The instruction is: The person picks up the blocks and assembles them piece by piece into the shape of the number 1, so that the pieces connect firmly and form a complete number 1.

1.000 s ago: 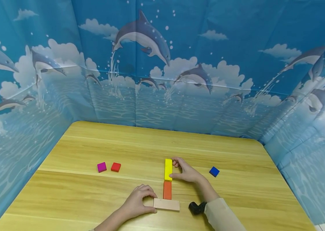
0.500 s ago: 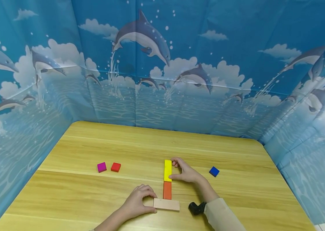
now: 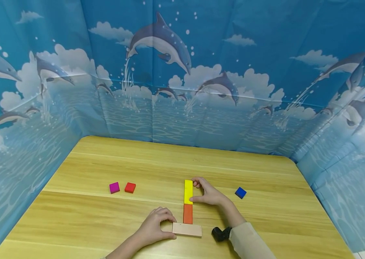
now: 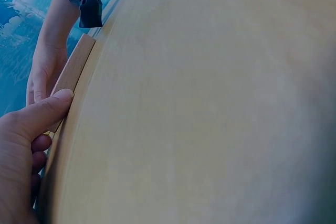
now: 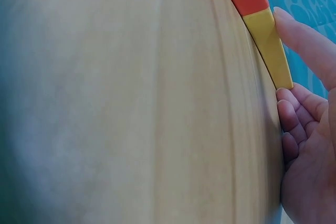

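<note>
Three rectangular blocks form an upside-down T on the table. At its near end lies a plain wooden block (image 3: 187,230), crosswise. My left hand (image 3: 156,225) grips that block's left end between thumb and fingers; the left wrist view shows the thumb (image 4: 47,111) on its edge. An orange-red block (image 3: 188,213) runs away from its middle. Beyond, end to end with the orange-red one, lies a yellow block (image 3: 188,191). My right hand (image 3: 209,192) holds it from the right, thumb near its near end and fingertips at its far end. In the right wrist view the yellow block (image 5: 269,45) touches the red one.
A magenta block (image 3: 114,187) and a red block (image 3: 130,187) lie to the left. To the right sits a blue block (image 3: 240,192). A black device (image 3: 220,233) is at the right sleeve. Dolphin-print curtains (image 3: 176,118) surround the wooden table (image 3: 104,219).
The yellow block has slid slightly nearer and to the left, lining up against the orange-red block. My right hand has shifted a little with it; my left hand stays still.
</note>
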